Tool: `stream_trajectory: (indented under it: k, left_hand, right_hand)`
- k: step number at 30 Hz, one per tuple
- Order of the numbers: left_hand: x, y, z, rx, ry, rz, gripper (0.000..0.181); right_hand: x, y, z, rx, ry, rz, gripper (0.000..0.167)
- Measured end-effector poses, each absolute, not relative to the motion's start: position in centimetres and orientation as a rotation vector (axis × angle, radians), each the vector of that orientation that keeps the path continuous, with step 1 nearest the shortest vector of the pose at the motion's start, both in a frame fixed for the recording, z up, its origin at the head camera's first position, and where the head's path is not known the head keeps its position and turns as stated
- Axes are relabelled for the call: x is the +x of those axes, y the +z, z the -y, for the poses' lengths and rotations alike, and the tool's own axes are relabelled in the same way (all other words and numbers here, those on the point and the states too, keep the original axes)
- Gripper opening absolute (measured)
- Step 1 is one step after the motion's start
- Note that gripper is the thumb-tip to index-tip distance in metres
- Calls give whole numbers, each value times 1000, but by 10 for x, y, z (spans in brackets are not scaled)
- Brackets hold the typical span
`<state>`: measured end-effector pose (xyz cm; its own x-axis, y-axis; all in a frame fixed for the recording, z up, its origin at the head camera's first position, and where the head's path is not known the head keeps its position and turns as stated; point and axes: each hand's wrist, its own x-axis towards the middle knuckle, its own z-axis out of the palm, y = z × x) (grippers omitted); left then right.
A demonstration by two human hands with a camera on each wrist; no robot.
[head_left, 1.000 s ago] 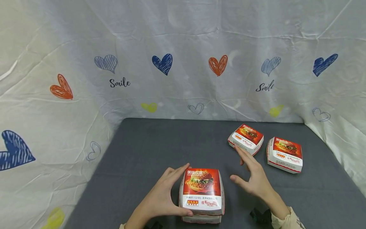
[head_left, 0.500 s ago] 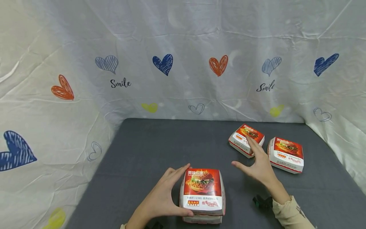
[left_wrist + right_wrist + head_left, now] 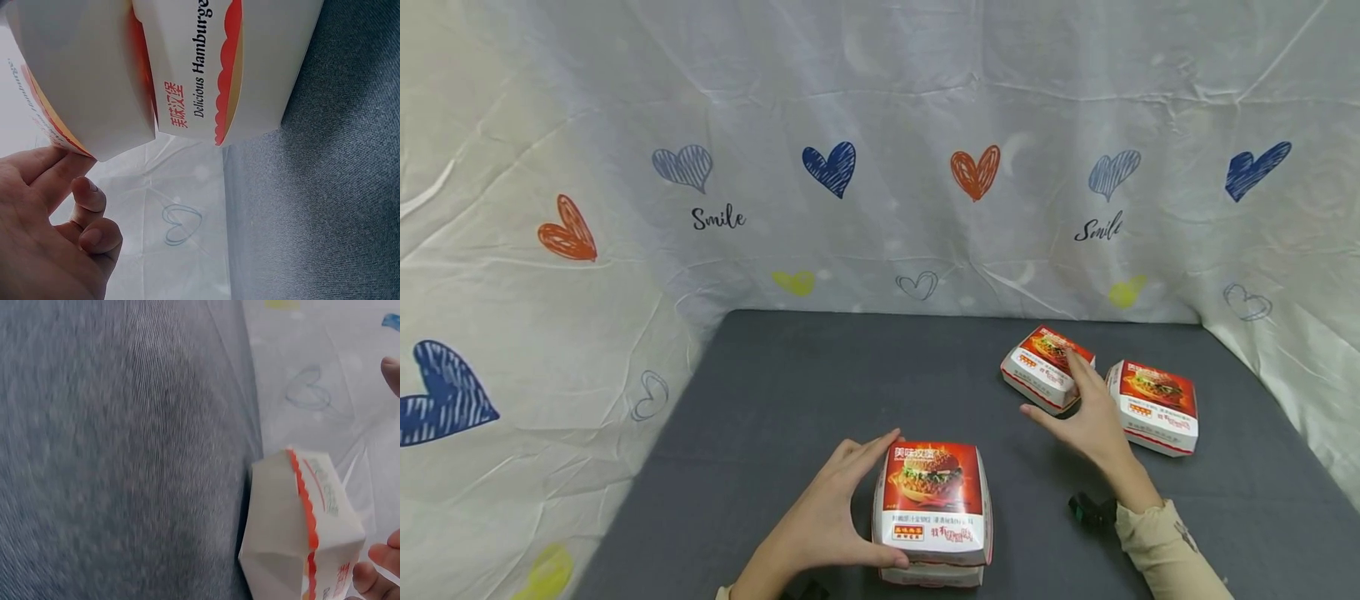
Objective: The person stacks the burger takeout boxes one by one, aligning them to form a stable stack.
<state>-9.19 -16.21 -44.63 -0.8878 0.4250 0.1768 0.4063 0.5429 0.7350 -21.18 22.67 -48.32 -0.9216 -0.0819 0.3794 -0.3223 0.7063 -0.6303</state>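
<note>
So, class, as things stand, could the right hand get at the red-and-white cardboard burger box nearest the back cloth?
Probably yes: the empty right hand is spread beside or over the burger box, and no object visibly blocks the near side. Whether they touch is unclear.

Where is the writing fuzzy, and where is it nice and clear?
Right wrist view: the box looks soft, its green print too blurred to read; left wrist view: the black words on the lower box are crisp; head view: the left "Smile" reads clearly, but the tiniest print on the upper box doesn't.
</note>
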Motion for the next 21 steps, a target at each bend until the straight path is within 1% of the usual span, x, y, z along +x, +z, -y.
stream_trajectory:
  k: [7, 16, 21]
  left_hand:
    - [-92, -444, 163, 739, 1306, -2741, 123]
    - [-92, -445, 163, 743, 1297, -2735, 124]
    - [-92, -445, 163, 745, 1302, -2726, 124]
  right_hand:
    - [-220, -486, -234, 275, 996, 2592, 112]
    - [-226, -494, -244, 190, 933, 2628, 116]
    - [-230, -494, -251, 151, 900, 2619, 114]
